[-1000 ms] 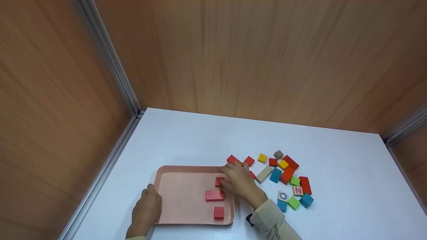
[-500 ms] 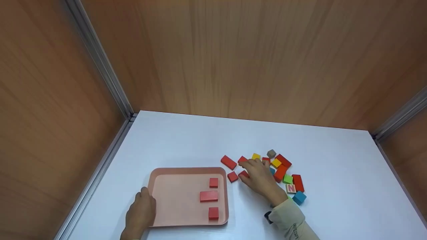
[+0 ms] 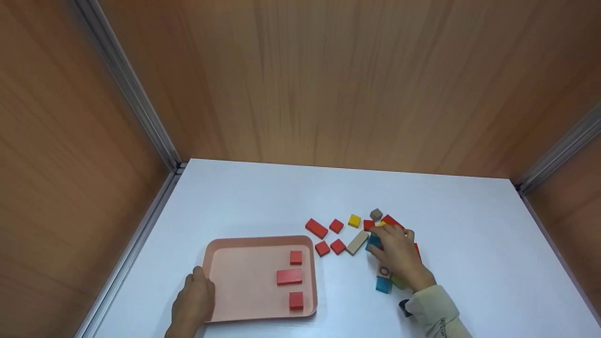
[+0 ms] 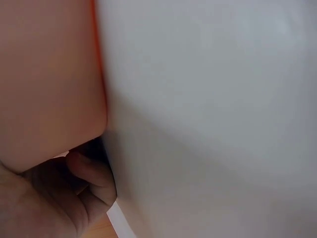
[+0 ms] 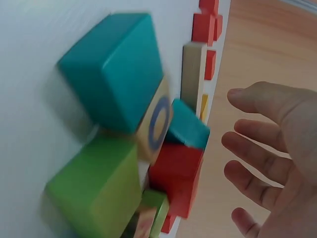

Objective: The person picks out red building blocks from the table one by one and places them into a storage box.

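My left hand (image 3: 192, 295) grips the left edge of a pink tray (image 3: 244, 281), fingers curled at its side in the left wrist view. Inside the tray's right part lie a long red block (image 3: 289, 277) and two red cubes, one (image 3: 296, 257) above it and one (image 3: 296, 301) below. Over the pile of toy blocks hovers my right hand (image 3: 399, 251), fingers spread and holding nothing. The right wrist view has that hand beside a teal block (image 5: 114, 69), a wooden block marked O (image 5: 157, 121), a green block (image 5: 99, 188) and a red block (image 5: 177, 173).
Between tray and pile lie a red oblong block (image 3: 317, 228), several red cubes (image 3: 336, 226) and a plain wooden bar (image 3: 358, 242). A yellow cube (image 3: 354, 221) and a grey-brown cube (image 3: 376, 214) sit behind. Wood-grain panels (image 3: 328, 84) enclose the white table (image 3: 253, 197).
My right hand has left the tray and moved right over the pile. A red cube now lies just right of the tray, near where that hand was. The left hand stays at the tray's edge.
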### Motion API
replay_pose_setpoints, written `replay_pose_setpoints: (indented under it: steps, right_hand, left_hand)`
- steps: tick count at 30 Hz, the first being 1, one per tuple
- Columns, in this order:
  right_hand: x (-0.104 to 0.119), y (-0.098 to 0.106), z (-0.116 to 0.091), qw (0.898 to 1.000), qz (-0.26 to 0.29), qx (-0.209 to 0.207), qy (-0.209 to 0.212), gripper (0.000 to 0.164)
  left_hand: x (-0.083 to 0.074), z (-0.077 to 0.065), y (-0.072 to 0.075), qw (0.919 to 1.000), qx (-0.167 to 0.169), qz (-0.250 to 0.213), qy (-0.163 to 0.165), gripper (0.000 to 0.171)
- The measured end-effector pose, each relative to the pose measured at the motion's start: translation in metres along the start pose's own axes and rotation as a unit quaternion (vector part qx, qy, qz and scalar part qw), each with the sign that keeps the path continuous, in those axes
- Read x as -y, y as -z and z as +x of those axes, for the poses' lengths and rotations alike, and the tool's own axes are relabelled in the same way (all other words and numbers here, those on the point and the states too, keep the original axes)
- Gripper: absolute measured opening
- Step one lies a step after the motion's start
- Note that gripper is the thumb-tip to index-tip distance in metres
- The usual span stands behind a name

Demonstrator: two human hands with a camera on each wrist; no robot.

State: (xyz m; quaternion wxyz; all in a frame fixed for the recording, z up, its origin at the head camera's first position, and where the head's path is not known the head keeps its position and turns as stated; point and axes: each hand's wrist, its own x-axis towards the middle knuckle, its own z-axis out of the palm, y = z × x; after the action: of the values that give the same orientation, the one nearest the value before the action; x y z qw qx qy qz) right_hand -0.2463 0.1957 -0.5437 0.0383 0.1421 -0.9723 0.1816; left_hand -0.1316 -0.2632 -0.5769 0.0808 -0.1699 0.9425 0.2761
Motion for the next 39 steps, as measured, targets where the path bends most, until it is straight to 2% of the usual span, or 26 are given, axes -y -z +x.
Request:
replay_pose_setpoints:
  steps: [5, 14, 23, 39]
  right_hand:
    - [-0.018, 0.007, -0.004, 1.000, -0.005, 0.000, -0.026, 0.054]
    - [-0.035, 0.013, -0.006, 0.997, -0.001, 0.039, -0.064, 0.068]
    - [-0.038, 0.009, -0.010, 0.997, -0.010, 0.043, -0.057, 0.066]
    - [-0.039, 0.004, -0.012, 0.998, 0.006, 0.020, -0.057, 0.063]
  left_hand:
    - [0.001, 0.000, 0.000, 1.0000, 0.000, 0.001, -0.006, 0.020]
    - [0.000, 0.000, 0.001, 0.9999, -0.002, 0.013, -0.009, 0.017]
    - [0.001, 0.001, -0.001, 0.9995, -0.011, 0.021, -0.021, 0.016]
    - [0.001, 0.001, 0.000, 0.9999, 0.000, 0.012, -0.008, 0.019]
